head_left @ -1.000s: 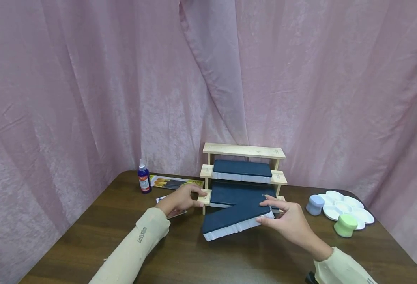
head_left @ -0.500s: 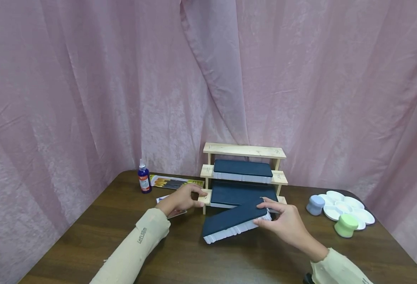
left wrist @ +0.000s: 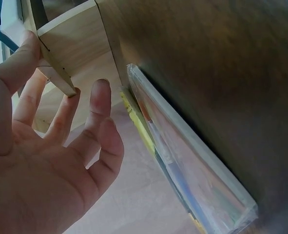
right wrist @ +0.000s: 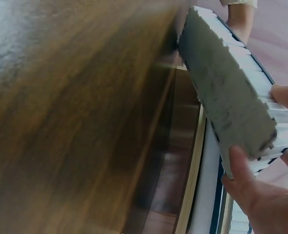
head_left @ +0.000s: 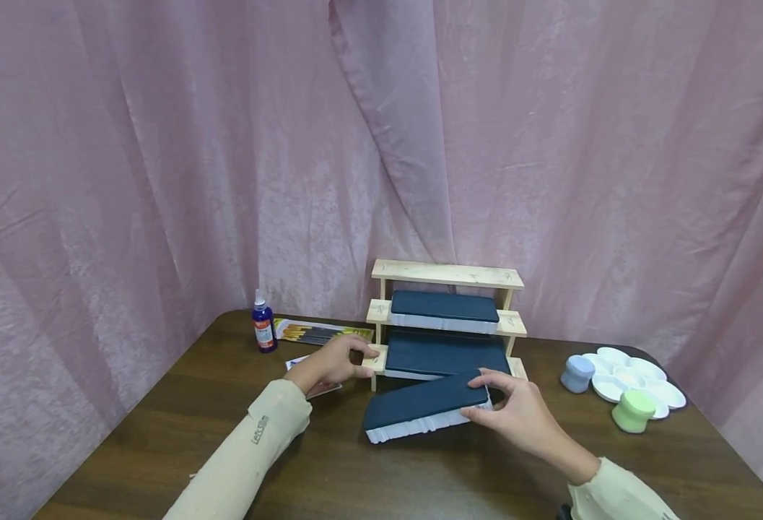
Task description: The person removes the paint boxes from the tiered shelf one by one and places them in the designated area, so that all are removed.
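Observation:
My right hand pinches the right end of a board eraser, thumb below and fingers on top. It has a dark blue top, white ridged sides and a smudged grey underside that shows in the right wrist view. Held at a slant, it overlaps the front of a stepped wooden shelf. My left hand holds the left end of the shelf's lowest board, with thumb and fingers on opposite faces. Two similar erasers lie on the shelf, one on the middle board and another on the lowest.
On the left are a blue spray bottle, a packet of paintbrushes and a flat wrapped packet by my left hand. A white flower-shaped palette and blue and green waisted sponges sit right.
My right hand has drawn the eraser slightly left and toward me, uncovering more of the one on the lowest board. The left hand has stayed on the shelf.

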`<state>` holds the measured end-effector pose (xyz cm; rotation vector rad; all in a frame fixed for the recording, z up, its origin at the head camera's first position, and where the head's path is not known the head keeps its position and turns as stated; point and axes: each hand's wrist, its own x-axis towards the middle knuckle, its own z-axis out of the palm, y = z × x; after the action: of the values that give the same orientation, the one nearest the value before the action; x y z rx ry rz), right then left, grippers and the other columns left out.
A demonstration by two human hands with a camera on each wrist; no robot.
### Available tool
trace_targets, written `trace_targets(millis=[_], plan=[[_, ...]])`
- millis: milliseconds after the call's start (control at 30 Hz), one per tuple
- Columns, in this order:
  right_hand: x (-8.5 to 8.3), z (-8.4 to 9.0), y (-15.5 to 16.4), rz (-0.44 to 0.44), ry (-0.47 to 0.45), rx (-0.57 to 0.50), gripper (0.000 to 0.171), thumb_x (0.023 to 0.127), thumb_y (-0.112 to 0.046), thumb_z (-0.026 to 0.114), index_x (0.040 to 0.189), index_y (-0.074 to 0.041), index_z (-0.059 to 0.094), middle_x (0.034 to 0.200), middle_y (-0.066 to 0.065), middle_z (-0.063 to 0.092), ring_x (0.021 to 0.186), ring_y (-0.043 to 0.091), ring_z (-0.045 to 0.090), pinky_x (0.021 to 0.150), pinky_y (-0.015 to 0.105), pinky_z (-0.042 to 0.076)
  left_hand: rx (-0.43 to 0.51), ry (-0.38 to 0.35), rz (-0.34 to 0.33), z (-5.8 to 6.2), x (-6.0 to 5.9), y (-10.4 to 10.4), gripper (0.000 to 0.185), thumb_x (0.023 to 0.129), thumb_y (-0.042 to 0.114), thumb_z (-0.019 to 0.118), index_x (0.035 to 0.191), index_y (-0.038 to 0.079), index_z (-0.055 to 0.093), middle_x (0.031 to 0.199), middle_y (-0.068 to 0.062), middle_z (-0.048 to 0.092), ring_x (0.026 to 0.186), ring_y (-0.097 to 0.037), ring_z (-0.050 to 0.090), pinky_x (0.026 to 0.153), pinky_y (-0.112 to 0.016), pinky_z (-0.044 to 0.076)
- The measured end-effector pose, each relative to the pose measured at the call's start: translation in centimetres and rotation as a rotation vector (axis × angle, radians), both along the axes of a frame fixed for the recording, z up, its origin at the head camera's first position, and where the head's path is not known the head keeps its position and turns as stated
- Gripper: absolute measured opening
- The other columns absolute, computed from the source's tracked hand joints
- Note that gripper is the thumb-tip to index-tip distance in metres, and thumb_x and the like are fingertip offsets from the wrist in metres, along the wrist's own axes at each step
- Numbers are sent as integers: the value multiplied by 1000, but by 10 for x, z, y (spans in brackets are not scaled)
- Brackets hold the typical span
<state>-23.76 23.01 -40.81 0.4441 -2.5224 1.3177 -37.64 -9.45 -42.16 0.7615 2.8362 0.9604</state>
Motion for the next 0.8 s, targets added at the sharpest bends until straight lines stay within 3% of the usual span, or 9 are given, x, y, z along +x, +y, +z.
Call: trace_targets(millis=[233,433,800], plan=[[-2,-7,-1,79,52,18,42,67,-19,93,102,-10,72,121,16,62,98,25,63,68,30,59,1,-16,3,0,0,-1,36,81,20,83,116,16,76,135,-13,58,129,-35,48,109,-52,36],[-4,-10,1,99,29,27,44,69,-26,92,105,-10,72,124,17,61,109,34,60,74,32,59,5,-20,15,-1,0,0,35,82,20,83,116,17,76,137,-12,57,131,-35,47,110,-52,35],[-8,-15,6,150,-12,57,48,71,-29,91,109,-7,72,120,15,63,106,31,63,76,28,58,21,-19,19,-2,-1,0,35,82,20,83,116,16,75,137,-12,57,132,-35,46,111,-52,34]])
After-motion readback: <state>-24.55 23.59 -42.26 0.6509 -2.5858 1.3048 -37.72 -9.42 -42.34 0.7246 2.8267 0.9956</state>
